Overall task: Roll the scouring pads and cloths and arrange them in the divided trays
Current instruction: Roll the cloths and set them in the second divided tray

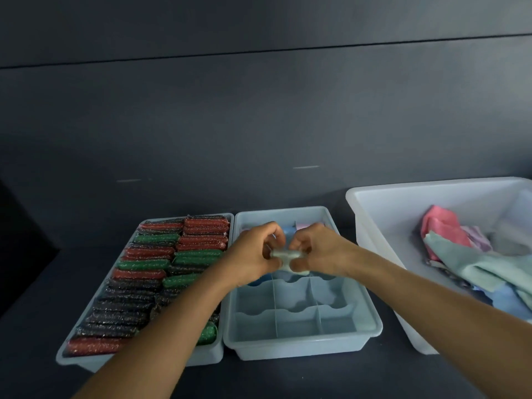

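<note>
- Dark counter (pixel 288 378), pale blue divided plastic tray (pixel 302 345).
- Rolling step: left hand (pixel 253 254) and right hand (pixel 319 251) pinch pale-green cloth roll (pixel 288 254).
- Next, likely: into a free compartment.

I see a rolled pale green cloth (pixel 288 255) over the divided tray (pixel 302 348); at 9 o'clock, rolled scouring pads (pixel 144 265) pack a second tray (pixel 70 362).

Sorting workbench: dark tabletop (pixel 288 381), divided trays (pixel 299 349)
</note>
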The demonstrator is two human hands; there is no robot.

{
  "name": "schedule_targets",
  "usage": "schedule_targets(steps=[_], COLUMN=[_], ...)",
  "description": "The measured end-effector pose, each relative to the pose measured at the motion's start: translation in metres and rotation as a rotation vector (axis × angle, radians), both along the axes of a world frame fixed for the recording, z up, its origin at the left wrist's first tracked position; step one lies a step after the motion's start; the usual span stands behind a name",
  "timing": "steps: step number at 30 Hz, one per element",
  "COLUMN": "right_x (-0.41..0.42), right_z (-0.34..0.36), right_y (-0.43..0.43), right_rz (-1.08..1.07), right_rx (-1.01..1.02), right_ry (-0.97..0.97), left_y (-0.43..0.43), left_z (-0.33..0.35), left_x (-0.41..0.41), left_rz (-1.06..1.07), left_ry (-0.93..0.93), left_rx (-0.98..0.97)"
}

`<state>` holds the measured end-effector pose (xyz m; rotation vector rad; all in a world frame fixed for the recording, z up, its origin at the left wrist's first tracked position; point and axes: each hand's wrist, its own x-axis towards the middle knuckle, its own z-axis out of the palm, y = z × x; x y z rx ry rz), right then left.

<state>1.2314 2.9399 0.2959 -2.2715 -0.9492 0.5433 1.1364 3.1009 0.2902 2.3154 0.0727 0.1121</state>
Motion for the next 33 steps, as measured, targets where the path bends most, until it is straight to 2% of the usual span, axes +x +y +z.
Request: schedule_targets(steps=[3, 7, 12, 15, 18, 20, 23, 25, 26, 28, 31, 33], right_x=[-0.001, 0.0, -0.002, -0.002, -0.008, -0.006, 0.014, 0.043, 0.057, 0.083, 0.099, 0.103], right_z=[-0.008, -0.019, -0.025, -0.024, -0.016, 0.0, 0.031, 0.04, 0.042, 0.036, 0.018, 0.007], right_y=[0.009, 0.016, 0.028, 0.034, 0.027, 0.009, -0.036, -0.074, -0.093, -0.131, -0.18, -0.204], right_rz=[0.0, 0.031, 0.044, 0.081, 0.087, 0.034, -0.166, -0.354, -0.437, -0.53, -0.48, -0.461], right_rx=[-0.177, -0.341, -0.44, -0.485, -0.404, -0.293, -0.106, -0.083, -0.137, -0.383, -0.719, -0.82], right_ry=[-0.206, -0.424, -0.521, -0.468, -0.409, -0.518, -0.587, -0.55, -0.53, -0.516, -0.409, -0.296], left_y=[-0.005, 0.0, 0.004, 0.003, -0.006, -0.018, -0.042, -0.058, -0.066, -0.08, -0.098, -0.106], left_z=[-0.01, -0.014, -0.012, -0.01, -0.004, 0.001, 0.012, 0.016, 0.017, 0.018, 0.021, 0.024], left_x=[0.004, 0.002, -0.007, -0.013, -0.012, -0.004, 0.01, 0.018, 0.02, 0.025, 0.027, 0.028], left_rz=[0.027, 0.028, 0.031, 0.048, 0.043, 0.026, 0.01, 0.0, -0.001, -0.003, -0.008, 0.008], left_ry=[0.041, 0.113, 0.114, 0.085, 0.044, -0.01, -0.068, -0.078, -0.086, -0.102, -0.098, -0.11], left_rx=[0.192, 0.228, 0.265, 0.262, 0.259, 0.225, 0.149, 0.128, 0.11, 0.05, -0.022, -0.096])
